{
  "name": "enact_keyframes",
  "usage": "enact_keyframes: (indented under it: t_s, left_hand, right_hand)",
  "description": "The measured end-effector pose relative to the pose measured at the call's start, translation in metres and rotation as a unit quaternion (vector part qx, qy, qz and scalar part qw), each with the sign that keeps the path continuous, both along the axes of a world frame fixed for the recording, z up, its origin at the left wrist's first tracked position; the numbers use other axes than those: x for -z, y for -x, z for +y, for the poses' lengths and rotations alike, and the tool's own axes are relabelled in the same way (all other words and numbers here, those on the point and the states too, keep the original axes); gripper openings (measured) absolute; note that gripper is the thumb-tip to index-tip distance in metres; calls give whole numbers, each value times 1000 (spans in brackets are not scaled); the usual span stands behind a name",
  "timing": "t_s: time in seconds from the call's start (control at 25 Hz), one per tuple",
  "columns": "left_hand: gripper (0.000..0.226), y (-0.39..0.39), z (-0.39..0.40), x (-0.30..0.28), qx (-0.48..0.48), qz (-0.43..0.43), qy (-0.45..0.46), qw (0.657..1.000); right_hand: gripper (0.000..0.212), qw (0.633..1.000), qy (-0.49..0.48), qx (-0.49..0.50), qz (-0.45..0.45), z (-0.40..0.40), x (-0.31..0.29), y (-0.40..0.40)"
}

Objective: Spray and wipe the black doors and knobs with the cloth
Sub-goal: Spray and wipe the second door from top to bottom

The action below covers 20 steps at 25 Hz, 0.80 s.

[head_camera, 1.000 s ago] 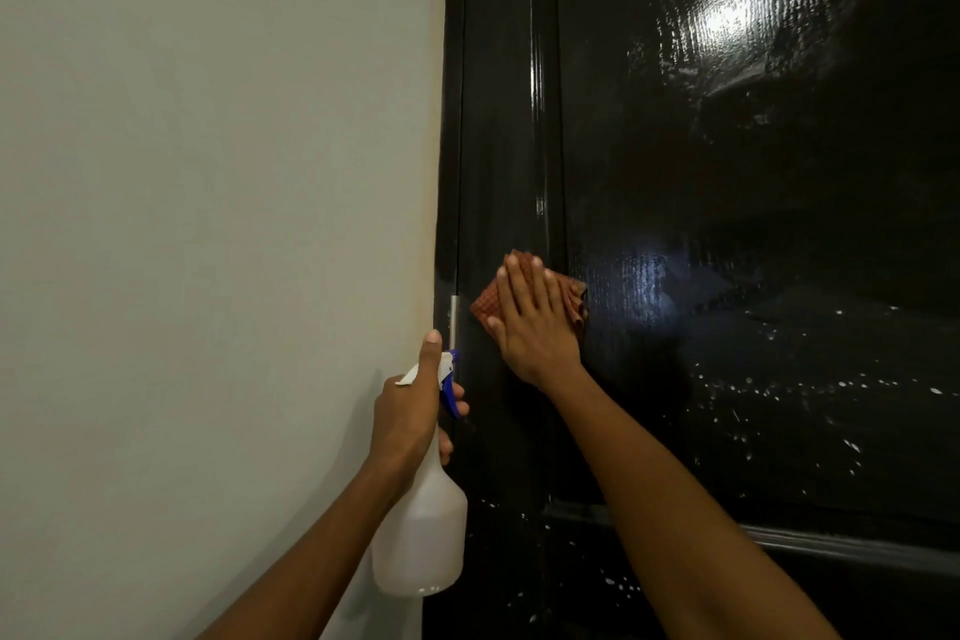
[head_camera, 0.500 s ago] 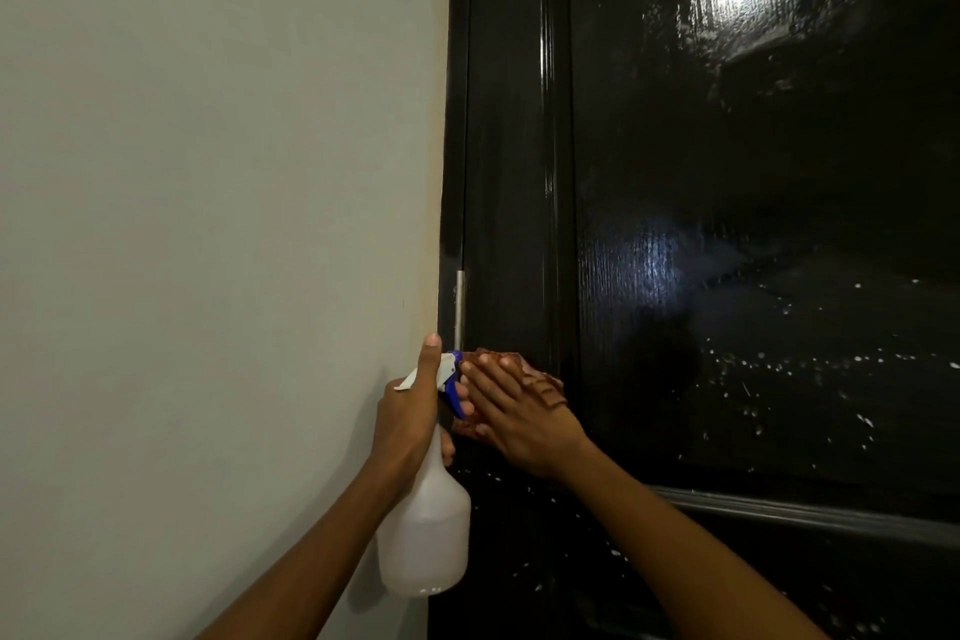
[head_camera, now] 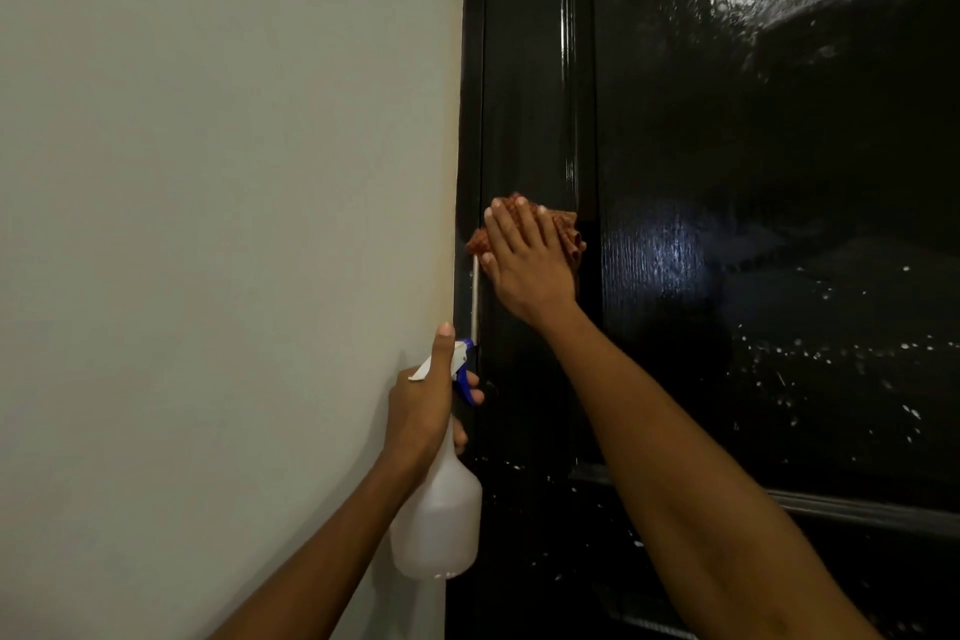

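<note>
A glossy black door (head_camera: 753, 234) fills the right half of the view, wet with spray droplets on its lower panel. My right hand (head_camera: 524, 265) lies flat on a reddish-brown cloth (head_camera: 563, 226), pressing it against the door's left stile near the hinge edge. My left hand (head_camera: 423, 411) grips the neck of a white spray bottle (head_camera: 439, 520) with a blue trigger, held upright beside the door frame below the cloth. No knob is in view.
A plain pale wall (head_camera: 223, 224) covers the left half, meeting the black frame (head_camera: 470, 120). A thin metal hinge pin (head_camera: 474, 296) runs down the frame edge. A raised moulding (head_camera: 857, 509) crosses the door lower right.
My right hand with the cloth went down the stile to beside the bottle, then back up to above the hinge pin. The left hand and bottle stayed put.
</note>
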<state>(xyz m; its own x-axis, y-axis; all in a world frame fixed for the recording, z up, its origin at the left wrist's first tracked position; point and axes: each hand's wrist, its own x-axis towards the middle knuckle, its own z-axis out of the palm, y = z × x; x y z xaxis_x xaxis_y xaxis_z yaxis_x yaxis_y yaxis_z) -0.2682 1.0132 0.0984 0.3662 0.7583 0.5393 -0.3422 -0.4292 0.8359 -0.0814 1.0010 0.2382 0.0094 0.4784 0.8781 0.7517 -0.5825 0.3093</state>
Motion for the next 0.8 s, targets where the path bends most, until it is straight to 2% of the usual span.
enact_keyframes:
  t_s: [0.24,0.28,0.36,0.44,0.52,0.64,0.72,0.8]
  left_hand:
    - [71,9,-9,62,-1,25,66,997]
    - [72,11,-9,69,-4,29,68,997]
    - [70,16,-10,79,-18,44,72,996]
    - [71,20,-10,85,-18,57,78,995]
    - [72,24,-11,87,-21,59,69,996]
    - [70,27,-10,93,-26,57,70,996]
    - [71,29,-10,104,-28,68,76,994]
    - [72,30,-11,118,-33,81,85,992]
  right_hand:
    - [66,994,46,-75,64,-2,159,2]
    - [64,991,91,-70,61,-7,186,6]
    - [59,973,228,-39,-3,-18,223,11]
    - [59,948,312,-8,-65,-25,219,10]
    - [64,955,284,-16,-89,-19,188,4]
    - [66,980,196,-16,-41,-12,159,1]
    - [67,986,163,-26,-10,-8,179,2]
    - [69,981,192,-34,-14,-8,223,5]
